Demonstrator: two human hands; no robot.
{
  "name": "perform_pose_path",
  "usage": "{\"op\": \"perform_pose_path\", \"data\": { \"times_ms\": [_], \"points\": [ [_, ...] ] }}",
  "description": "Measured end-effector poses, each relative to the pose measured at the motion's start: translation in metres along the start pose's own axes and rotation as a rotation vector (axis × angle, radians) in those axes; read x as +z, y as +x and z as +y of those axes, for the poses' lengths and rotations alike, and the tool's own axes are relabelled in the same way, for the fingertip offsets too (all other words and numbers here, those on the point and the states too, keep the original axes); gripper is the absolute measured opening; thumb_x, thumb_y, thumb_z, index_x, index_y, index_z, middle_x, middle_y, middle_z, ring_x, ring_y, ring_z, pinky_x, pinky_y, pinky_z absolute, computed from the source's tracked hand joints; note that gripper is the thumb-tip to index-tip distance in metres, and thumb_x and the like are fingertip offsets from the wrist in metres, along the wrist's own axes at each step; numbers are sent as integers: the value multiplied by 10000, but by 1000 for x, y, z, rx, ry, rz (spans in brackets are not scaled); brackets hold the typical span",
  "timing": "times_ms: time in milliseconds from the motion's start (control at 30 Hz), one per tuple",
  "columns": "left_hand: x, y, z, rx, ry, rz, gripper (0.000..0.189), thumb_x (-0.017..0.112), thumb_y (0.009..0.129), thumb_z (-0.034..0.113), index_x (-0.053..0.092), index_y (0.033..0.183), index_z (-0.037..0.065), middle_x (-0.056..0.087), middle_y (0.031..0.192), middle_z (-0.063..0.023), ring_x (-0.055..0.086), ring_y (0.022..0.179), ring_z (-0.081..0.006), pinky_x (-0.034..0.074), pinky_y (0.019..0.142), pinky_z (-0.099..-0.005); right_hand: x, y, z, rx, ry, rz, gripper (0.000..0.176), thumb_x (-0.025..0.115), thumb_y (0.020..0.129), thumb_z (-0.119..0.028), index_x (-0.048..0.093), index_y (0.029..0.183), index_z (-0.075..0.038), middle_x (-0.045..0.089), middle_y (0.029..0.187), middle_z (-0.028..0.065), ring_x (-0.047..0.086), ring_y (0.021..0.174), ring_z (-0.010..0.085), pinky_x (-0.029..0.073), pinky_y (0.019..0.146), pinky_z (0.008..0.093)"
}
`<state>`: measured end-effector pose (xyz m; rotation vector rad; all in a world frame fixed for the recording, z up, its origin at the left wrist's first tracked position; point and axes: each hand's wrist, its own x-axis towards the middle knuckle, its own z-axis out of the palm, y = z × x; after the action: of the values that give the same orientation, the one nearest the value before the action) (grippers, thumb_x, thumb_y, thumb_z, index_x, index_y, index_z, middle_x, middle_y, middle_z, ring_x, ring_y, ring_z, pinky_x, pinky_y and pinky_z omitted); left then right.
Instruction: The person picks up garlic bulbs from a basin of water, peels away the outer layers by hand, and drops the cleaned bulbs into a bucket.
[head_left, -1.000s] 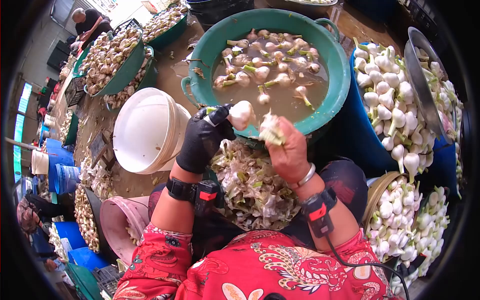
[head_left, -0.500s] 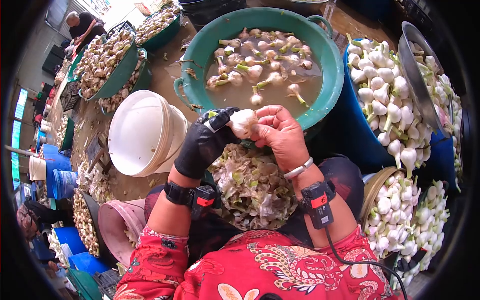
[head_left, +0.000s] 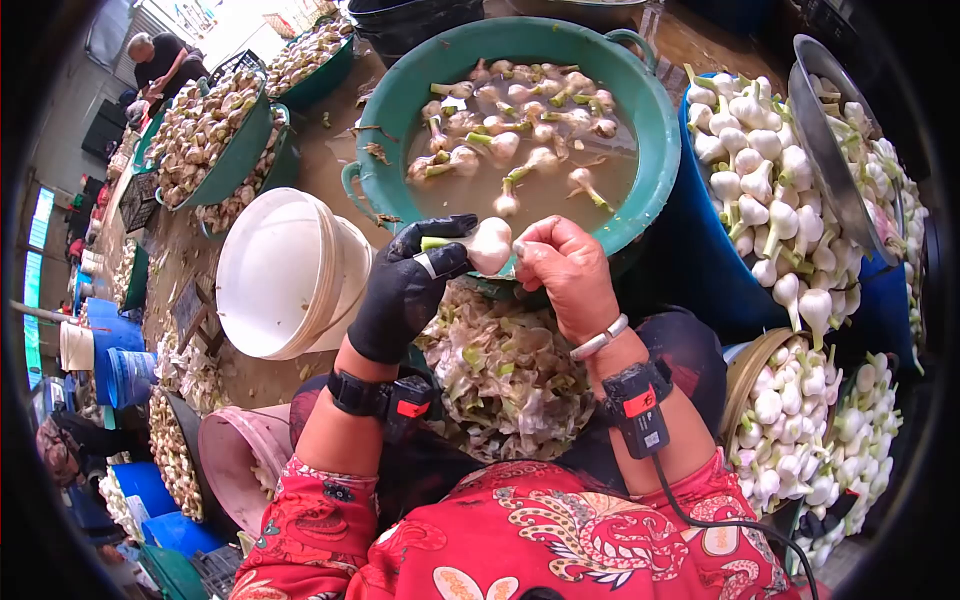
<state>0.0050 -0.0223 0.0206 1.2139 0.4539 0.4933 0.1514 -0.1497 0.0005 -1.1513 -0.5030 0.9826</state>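
My left hand (head_left: 405, 290), in a black glove with a pale band on one finger, is closed around a garlic bulb (head_left: 490, 246). The bulb's green stem lies in the glove and its white head points right. Just right of it, my bare right hand (head_left: 568, 270) is pinched, fingertips close to the bulb; whatever lies between them is too small to make out. Beyond the hands, a green tub (head_left: 368, 160) of murky water holds several floating garlic bulbs (head_left: 500, 145) with stems. Below, a heap of garlic peelings (head_left: 505, 375) sits between my knees.
A white bucket (head_left: 268, 275) lies tipped at the left, with a pinkish bucket (head_left: 238, 455) below it. Peeled garlic (head_left: 755, 170) fills a blue barrel (head_left: 690, 240) at the right. Unpeeled garlic (head_left: 210, 130) is heaped at upper left, near another person (head_left: 165, 60).
My right hand has come slightly away from the bulb, its fingers now pinched together. The bulb has turned in my left hand, so more of its green stem shows.
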Motion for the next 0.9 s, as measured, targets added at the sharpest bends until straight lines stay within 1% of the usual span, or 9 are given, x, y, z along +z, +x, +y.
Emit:
{"op": "perform_pose_path", "data": {
  "times_ms": [133,200,333,400,467,600,667,800,900],
  "points": [
    [5,3,2,-111,-242,94,347,593,867,106,541,1180,-36,611,1090,-125,619,936,-200,507,841,-338,4,3,6,-4,-51,62,120,531,816,17,598,901,-35,619,824,22,586,681,91,470,600,226],
    [-4,4,0,80,536,7,309,585,883,115,557,1173,11,614,1040,-104,625,905,-203,515,824,-338,4,3,6,-33,-69,9,129,581,810,15,595,927,-37,616,828,16,572,696,70,461,591,206],
    [-1,4,-12,255,645,-73,293,586,898,134,548,1180,65,609,996,-91,629,879,-213,524,807,-342,16,0,2,-193,-149,118,94,666,764,-25,637,854,-21,622,757,20,568,673,76,488,621,243],
    [2,6,-17,-158,-391,111,305,594,900,142,520,1186,71,611,990,-90,633,853,-217,531,791,-343,16,-1,7,-311,-332,195,86,675,760,-38,638,834,-13,622,744,46,580,653,103,485,608,251],
    [10,3,-14,-162,-380,128,309,596,899,144,510,1186,68,615,1000,-94,635,844,-213,532,782,-341,14,2,10,-480,-568,281,93,687,746,-68,642,786,3,616,728,114,605,620,192,480,578,290],
    [17,2,-12,-153,-388,157,314,602,893,127,497,1173,29,622,1032,-129,643,855,-226,536,785,-358,16,-3,3,-445,-510,237,70,659,752,-63,636,786,-6,608,720,129,600,626,254,483,584,342],
    [22,1,-11,-155,-349,149,320,602,888,111,492,1173,14,620,1034,-147,646,864,-237,537,792,-369,15,1,10,-596,-692,318,61,634,761,-70,622,768,-11,599,720,149,590,653,313,482,598,382],
    [26,-2,-10,-130,-144,136,333,608,871,72,484,1165,-24,615,1034,-186,650,894,-268,538,808,-396,16,0,11,-556,-739,350,71,619,771,-80,603,744,-16,595,731,160,577,691,352,475,614,410],
    [27,-5,-9,-145,-228,123,329,606,878,106,495,1165,-10,619,1018,-164,653,866,-251,543,787,-397,14,6,14,-571,-722,410,82,604,776,-82,588,739,-11,595,684,151,591,629,303,476,585,386]
  ]
}}
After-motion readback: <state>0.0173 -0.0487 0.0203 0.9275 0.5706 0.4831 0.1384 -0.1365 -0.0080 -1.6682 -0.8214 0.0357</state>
